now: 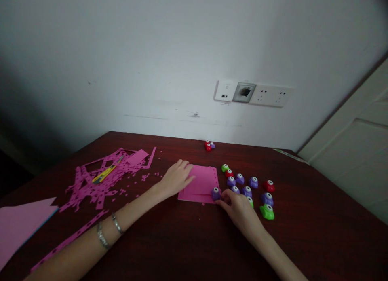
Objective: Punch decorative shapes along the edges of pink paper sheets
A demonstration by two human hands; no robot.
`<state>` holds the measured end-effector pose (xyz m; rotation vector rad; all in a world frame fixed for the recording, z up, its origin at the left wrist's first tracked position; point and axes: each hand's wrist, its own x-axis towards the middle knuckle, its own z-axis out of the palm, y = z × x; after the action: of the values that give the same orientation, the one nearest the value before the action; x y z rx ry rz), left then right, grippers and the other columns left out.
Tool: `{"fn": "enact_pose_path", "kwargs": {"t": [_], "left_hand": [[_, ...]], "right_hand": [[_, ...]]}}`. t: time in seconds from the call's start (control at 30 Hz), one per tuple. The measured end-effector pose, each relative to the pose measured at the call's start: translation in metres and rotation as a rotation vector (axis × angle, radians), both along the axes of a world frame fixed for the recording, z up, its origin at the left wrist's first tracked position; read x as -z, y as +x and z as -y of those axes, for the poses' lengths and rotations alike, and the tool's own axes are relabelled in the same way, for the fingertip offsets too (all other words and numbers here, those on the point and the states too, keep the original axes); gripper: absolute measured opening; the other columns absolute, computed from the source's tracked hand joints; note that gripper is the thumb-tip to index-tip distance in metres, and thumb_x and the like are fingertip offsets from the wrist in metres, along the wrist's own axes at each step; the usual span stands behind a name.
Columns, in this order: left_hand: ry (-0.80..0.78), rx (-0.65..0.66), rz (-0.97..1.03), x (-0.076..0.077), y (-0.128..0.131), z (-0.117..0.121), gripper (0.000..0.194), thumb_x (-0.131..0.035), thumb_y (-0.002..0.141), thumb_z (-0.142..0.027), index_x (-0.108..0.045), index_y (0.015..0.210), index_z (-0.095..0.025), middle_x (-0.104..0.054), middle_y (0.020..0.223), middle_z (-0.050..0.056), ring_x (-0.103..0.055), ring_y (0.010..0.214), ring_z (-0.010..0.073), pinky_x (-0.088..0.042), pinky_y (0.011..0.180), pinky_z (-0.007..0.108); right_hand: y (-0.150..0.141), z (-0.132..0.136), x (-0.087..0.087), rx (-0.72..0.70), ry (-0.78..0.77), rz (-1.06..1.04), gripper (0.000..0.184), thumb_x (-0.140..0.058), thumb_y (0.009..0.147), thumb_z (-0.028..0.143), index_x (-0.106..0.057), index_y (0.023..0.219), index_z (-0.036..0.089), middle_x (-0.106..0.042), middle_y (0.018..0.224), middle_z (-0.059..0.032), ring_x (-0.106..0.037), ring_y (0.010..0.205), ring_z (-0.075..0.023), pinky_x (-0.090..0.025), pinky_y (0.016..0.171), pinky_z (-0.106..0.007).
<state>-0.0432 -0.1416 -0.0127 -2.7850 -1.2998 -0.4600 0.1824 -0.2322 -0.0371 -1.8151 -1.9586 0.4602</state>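
Note:
Pink paper [200, 179] lies in a small stack on the dark red table, with punched holes down its right edge. My left hand [176, 178] rests over the left side of this paper, fingers stretched and thumb apart. At the paper's lower right corner sits a small purple craft punch [216, 193] with a white and black eye-like button. The fingers of my right hand [238, 208] close around the right side of that punch. Just beyond and beside my right hand stand several more punches in purple, red [268, 186] and green [267, 211].
Pink punched strips [87, 188] form a tangled heap at the left, with a yellow utility knife [108, 169] on top. Tiny paper bits lie scattered beside it. Larger pink sheets [21, 224] lie at the left edge. A few punches [208, 146] stand near the wall.

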Motion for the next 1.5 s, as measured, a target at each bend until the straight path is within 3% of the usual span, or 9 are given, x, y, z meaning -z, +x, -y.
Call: {"fn": "enact_pose_path", "kwargs": {"t": [0.1, 0.27, 0.57, 0.83, 0.97, 1.03, 1.17, 1.3, 1.5], "left_hand": [[-0.043, 0.234, -0.108, 0.013, 0.006, 0.007, 0.057, -0.029, 0.089, -0.052, -0.035, 0.133, -0.016, -0.030, 0.142, 0.013, -0.022, 0.131, 0.0266, -0.022, 0.105, 0.040], [-0.191, 0.373, -0.231, 0.022, 0.004, 0.009, 0.057, -0.019, 0.089, -0.056, -0.023, 0.139, -0.029, -0.013, 0.148, 0.006, -0.011, 0.135, 0.0260, -0.017, 0.107, 0.043], [-0.232, 0.413, -0.270, 0.012, 0.004, 0.010, 0.051, -0.019, 0.092, -0.049, -0.027, 0.137, -0.029, -0.006, 0.149, 0.005, -0.009, 0.135, 0.0256, -0.016, 0.108, 0.041], [-0.263, 0.402, -0.239, 0.009, 0.005, 0.012, 0.053, -0.021, 0.091, -0.052, -0.027, 0.138, -0.027, -0.011, 0.148, 0.005, -0.010, 0.135, 0.0242, -0.016, 0.108, 0.039], [-0.214, 0.384, -0.080, 0.003, 0.007, 0.013, 0.056, -0.027, 0.091, -0.049, -0.025, 0.138, -0.021, -0.023, 0.146, 0.008, -0.018, 0.134, 0.0211, -0.020, 0.107, 0.037], [-0.175, 0.354, 0.033, -0.004, 0.010, 0.012, 0.049, -0.031, 0.091, -0.045, -0.038, 0.132, -0.019, -0.033, 0.141, 0.008, -0.027, 0.130, 0.0198, -0.023, 0.106, 0.036], [-0.191, 0.275, 0.232, -0.017, 0.015, 0.009, 0.034, -0.034, 0.091, -0.035, -0.063, 0.096, -0.017, -0.058, 0.111, 0.008, -0.050, 0.105, 0.0176, -0.037, 0.092, 0.034], [-0.415, 0.240, 0.304, -0.018, 0.023, 0.000, 0.036, -0.038, 0.088, -0.035, -0.063, 0.073, -0.014, -0.063, 0.075, 0.004, -0.055, 0.071, 0.0126, -0.042, 0.070, 0.027], [-0.850, 0.179, 0.396, -0.015, 0.040, -0.013, 0.035, -0.043, 0.083, -0.036, -0.061, 0.065, -0.012, -0.058, 0.058, 0.002, -0.048, 0.049, 0.0080, -0.037, 0.050, 0.022]], "right_hand": [[-0.001, 0.000, 0.002, -0.006, 0.013, -0.008, 0.011, -0.052, 0.080, 0.029, -0.057, 0.077, 0.020, -0.063, 0.066, -0.0012, -0.058, 0.061, -0.0174, -0.038, 0.056, -0.026], [-0.002, 0.000, 0.002, -0.020, 0.031, -0.002, 0.012, -0.051, 0.080, 0.029, -0.058, 0.078, 0.019, -0.063, 0.067, -0.0017, -0.059, 0.062, -0.0177, -0.038, 0.056, -0.026], [-0.004, 0.002, 0.001, -0.033, 0.049, -0.010, 0.010, -0.051, 0.081, 0.027, -0.057, 0.079, 0.019, -0.062, 0.065, -0.0003, -0.058, 0.060, -0.0171, -0.038, 0.055, -0.026], [-0.002, 0.000, -0.001, -0.026, 0.046, -0.079, 0.011, -0.054, 0.078, 0.030, -0.058, 0.076, 0.019, -0.064, 0.064, -0.0005, -0.058, 0.059, -0.0156, -0.040, 0.055, -0.025], [0.003, -0.004, -0.015, 0.060, -0.118, -0.234, 0.021, -0.054, 0.077, 0.038, -0.056, 0.070, 0.018, -0.060, 0.056, -0.0003, -0.055, 0.048, -0.0127, -0.037, 0.042, -0.021], [0.007, -0.009, -0.023, 0.082, -0.239, -0.297, 0.027, -0.052, 0.077, 0.043, -0.055, 0.068, 0.018, -0.058, 0.051, 0.0004, -0.050, 0.040, -0.0106, -0.031, 0.033, -0.019], [0.015, -0.025, -0.038, -0.008, -0.429, -0.290, 0.039, -0.051, 0.077, 0.051, -0.054, 0.060, 0.016, -0.055, 0.043, 0.0004, -0.044, 0.033, -0.0074, -0.026, 0.029, -0.017], [0.018, -0.041, -0.048, -0.140, -0.577, -0.244, 0.046, -0.052, 0.074, 0.056, -0.055, 0.055, 0.014, -0.054, 0.042, 0.0003, -0.042, 0.031, -0.0055, -0.027, 0.029, -0.016], [0.017, -0.054, -0.042, -0.251, -0.681, -0.251, 0.052, -0.053, 0.072, 0.062, -0.058, 0.055, 0.013, -0.050, 0.039, 0.0022, -0.036, 0.029, -0.0034, -0.022, 0.029, -0.016]]}}
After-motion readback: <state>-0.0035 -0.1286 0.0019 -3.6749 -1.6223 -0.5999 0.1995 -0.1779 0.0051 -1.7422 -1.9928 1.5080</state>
